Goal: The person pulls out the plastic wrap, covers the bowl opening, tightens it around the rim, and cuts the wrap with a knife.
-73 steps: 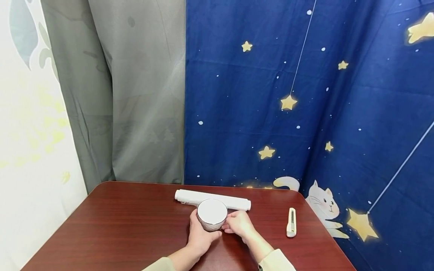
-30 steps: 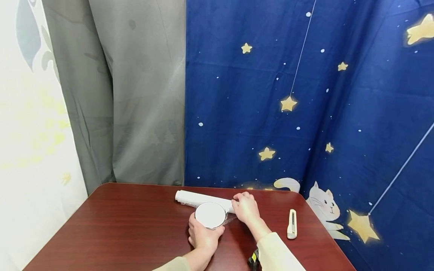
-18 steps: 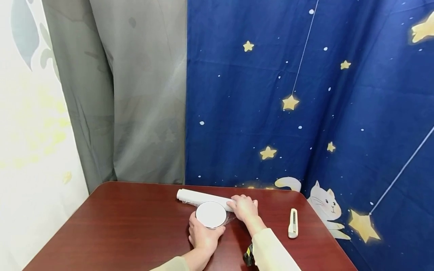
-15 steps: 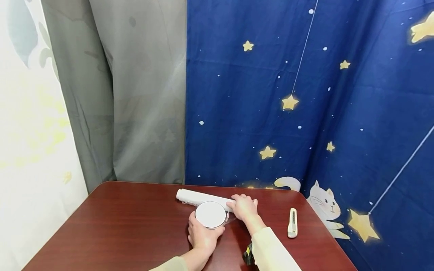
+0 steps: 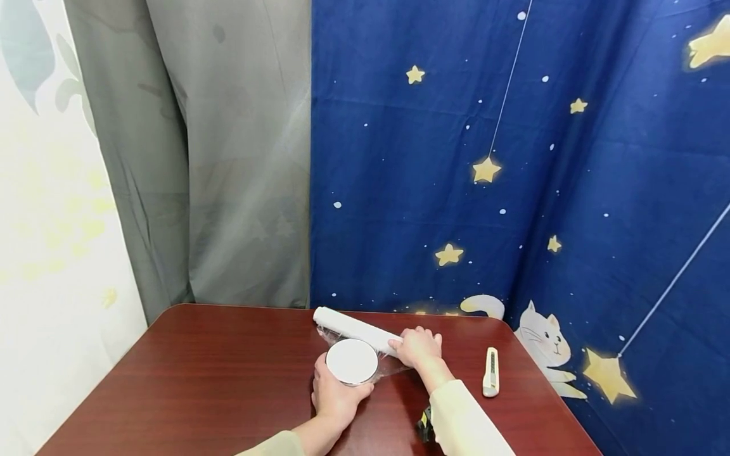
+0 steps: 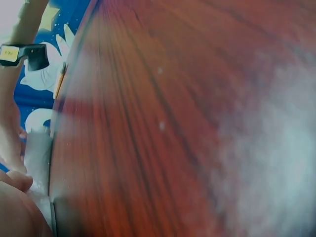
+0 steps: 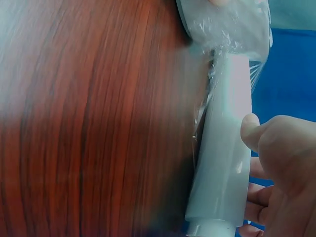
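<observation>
Since half a second ago the roll of cling film (image 5: 356,329) has swung, its far end now angled away from the bowl (image 5: 352,362). Right hand (image 5: 419,346) grips the roll's near end, fingers curled over it, thumb (image 7: 252,131) pressed on the side. Left hand (image 5: 332,396) wraps around the bowl's near wall. Bowl is white and round, standing mid-desk (image 5: 199,380), with clear crinkled film (image 7: 229,29) stretched from the roll over it. White utility knife (image 5: 490,372) lies well right. No readable writing.
</observation>
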{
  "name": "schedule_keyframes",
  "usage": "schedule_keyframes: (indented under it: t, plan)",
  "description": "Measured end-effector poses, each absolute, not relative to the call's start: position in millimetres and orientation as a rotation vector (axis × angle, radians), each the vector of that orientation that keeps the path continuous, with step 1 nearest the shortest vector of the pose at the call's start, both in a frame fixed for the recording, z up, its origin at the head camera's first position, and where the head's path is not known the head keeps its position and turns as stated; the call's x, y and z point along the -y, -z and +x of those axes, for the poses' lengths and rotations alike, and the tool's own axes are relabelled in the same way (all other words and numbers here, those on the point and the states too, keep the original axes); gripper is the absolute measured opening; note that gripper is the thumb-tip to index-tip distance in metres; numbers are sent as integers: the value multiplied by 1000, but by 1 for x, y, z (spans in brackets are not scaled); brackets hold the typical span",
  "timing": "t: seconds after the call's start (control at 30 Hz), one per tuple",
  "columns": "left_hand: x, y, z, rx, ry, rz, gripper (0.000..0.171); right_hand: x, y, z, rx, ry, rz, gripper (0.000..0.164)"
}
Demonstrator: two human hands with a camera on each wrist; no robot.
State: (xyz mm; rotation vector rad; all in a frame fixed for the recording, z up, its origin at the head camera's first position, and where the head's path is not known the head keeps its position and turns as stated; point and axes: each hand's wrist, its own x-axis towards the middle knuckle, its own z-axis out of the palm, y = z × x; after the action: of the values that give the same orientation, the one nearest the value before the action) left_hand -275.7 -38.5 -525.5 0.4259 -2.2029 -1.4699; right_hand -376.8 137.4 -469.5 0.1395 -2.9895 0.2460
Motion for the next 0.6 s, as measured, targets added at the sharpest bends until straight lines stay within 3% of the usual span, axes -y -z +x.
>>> schedule_keyframes:
  t: [0.4, 0.6]
  plan:
    - [63, 521, -281, 2349, 1530, 253, 128, -155, 461, -364, 3070, -186, 126, 47]
    - [76, 522, -287, 2399, 1518, 152, 120, -155, 456, -351, 3134, -201, 117, 47]
